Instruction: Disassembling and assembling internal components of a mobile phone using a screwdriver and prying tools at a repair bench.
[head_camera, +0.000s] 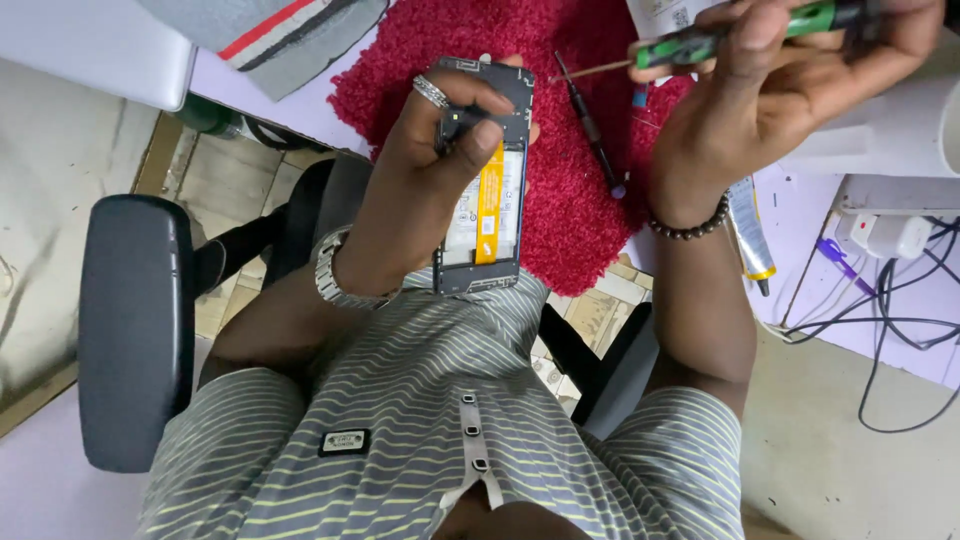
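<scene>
My left hand (430, 170) grips an opened smartphone (490, 215) with its back cover off, showing a white battery with an orange strip. The thumb presses on the phone's upper part. My right hand (770, 90) holds a green-and-black screwdriver (700, 45) up at the right, its thin tip pointing left toward the phone's top edge, a short gap away. A ring sits on my left hand, a metal watch on that wrist, and a bead bracelet on the right wrist.
A red fluffy mat (570, 190) lies on the table under the phone, with a thin dark tool (592, 125) on it. A glue tube (752, 235), a white power adapter (890, 235) and black cables (880, 330) sit at right. A black chair armrest (135, 330) is at left.
</scene>
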